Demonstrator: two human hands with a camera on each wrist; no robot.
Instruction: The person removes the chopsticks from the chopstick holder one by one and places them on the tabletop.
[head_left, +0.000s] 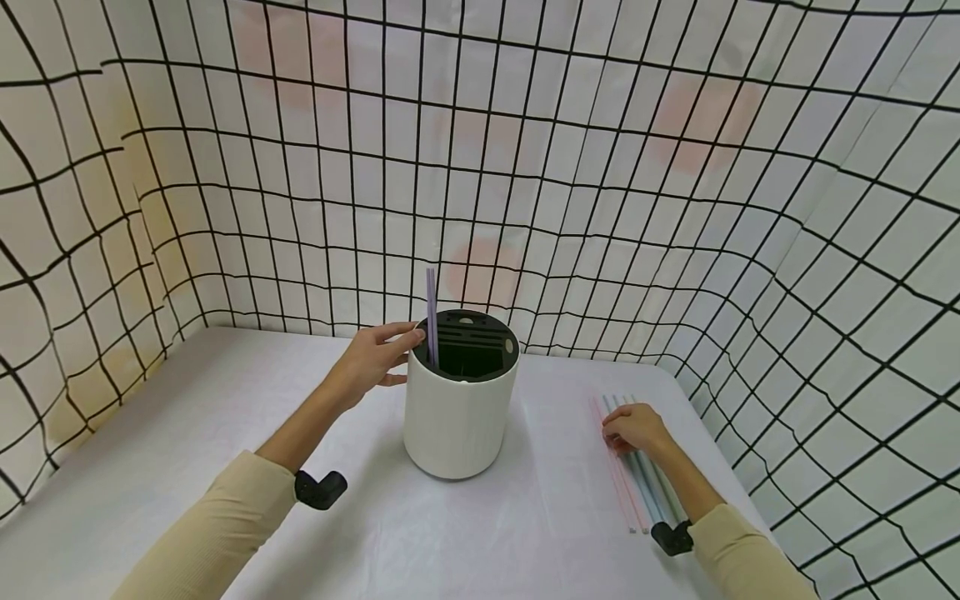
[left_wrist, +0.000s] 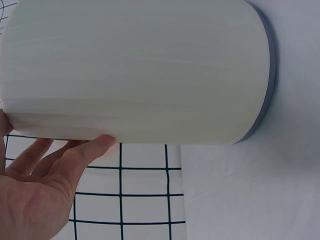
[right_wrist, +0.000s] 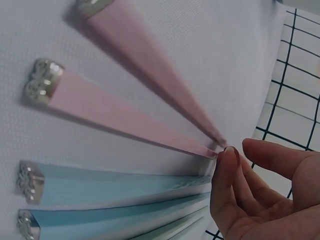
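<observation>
**Steadying the holder, reaching for the next chopstick**

I am working at a white tabletop (head_left: 187, 433) hemmed in on three sides by a white cloth backdrop (head_left: 600, 167) crossed with black grid lines. A white round holder (head_left: 459, 417) with a dark slotted top is standing near the middle, and one purple chopstick (head_left: 431, 312) is already standing upright in a slot at its left edge.

My left hand (head_left: 375, 358) is resting against the holder's upper left side, fingers fairly straight and spread, thumb and fingertips (left_wrist: 102, 142) touching the wall just below the rim; it is bracing, not gripping. My right hand (head_left: 633, 427) is lying on the row of chopsticks (head_left: 641, 483) well to the right of the holder: pink ones (right_wrist: 125, 112) nearest the holder, then blue ones (right_wrist: 115, 187), then a pale green one. In the wrist view my fingers are loosely bent, one fingertip (right_wrist: 227, 160) touching the thin end of a pink chopstick, with nothing pinched yet.

So I judge that I am at the pick-up step, with most of the set still lying flat. The next move, as I see it, is calling for pinching a single pink chopstick off the cloth without dragging its neighbours, lifting it, turning it upright and lowering it into a free slot while my left hand is keeping the holder from tipping.
</observation>
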